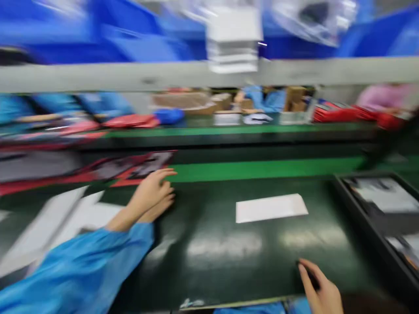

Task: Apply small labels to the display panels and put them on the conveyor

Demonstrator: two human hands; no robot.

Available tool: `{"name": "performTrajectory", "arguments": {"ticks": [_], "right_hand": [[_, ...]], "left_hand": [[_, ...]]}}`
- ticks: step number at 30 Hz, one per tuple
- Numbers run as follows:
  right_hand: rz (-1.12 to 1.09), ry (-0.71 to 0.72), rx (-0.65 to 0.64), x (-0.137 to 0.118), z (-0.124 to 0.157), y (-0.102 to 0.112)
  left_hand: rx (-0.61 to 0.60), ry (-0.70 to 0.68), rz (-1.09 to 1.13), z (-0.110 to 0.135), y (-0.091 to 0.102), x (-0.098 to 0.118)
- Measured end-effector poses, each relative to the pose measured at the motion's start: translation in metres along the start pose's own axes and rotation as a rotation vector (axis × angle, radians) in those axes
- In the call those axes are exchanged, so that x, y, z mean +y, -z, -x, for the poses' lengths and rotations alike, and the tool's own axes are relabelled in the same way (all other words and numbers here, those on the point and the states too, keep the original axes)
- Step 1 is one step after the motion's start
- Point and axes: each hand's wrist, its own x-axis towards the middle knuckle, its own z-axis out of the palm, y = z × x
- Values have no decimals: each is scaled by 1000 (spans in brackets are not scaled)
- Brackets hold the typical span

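Note:
My right hand (321, 288) comes in at the lower right, over the dark green work surface (216, 270). Thumb and forefinger meet in a pinch. Something small and dark shows at their tips, too blurred to name. A white, flat rectangular piece (270, 208) lies on the surface, apart from that hand and farther from me. No left hand of mine shows. At the left, two hands (152, 196) in blue sleeves reach in from the side and appear to be a co-worker's. They are close to a red sheet with dark grey pieces (150, 168).
White sheets (75, 213) lie under the co-worker's arms. On the right stands a black tray (355, 218) holding flat parts. Beyond a green strip (262, 170), other people work at a far bench with red and blue items. A grey beam (131, 76) runs overhead, below blue bins (131, 35).

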Motion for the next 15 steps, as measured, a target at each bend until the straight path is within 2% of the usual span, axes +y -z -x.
{"name": "performTrajectory", "arguments": {"ticks": [1,3,5,6,8,9,11,13,15], "right_hand": [[-14,-36,40,0,23,6],[34,-135,121,10,56,15],[180,-320,185,37,86,28],[241,-431,224,57,103,34],[338,-656,299,97,143,42],[375,-754,312,117,164,43],[425,-893,253,147,199,37],[440,-936,124,167,221,25],[443,-921,-4,175,230,10]], "left_hand": [[-12,-89,67,-15,-17,28],[-73,-307,215,-30,-51,102],[-186,-621,450,-18,-81,193],[-264,-800,574,-2,-94,242],[-549,-1151,692,48,-117,337],[-714,-1294,675,77,-128,381],[-996,-1532,452,137,-154,459],[-1057,-1580,352,190,-185,518],[-1097,-1567,226,230,-219,551]]}}
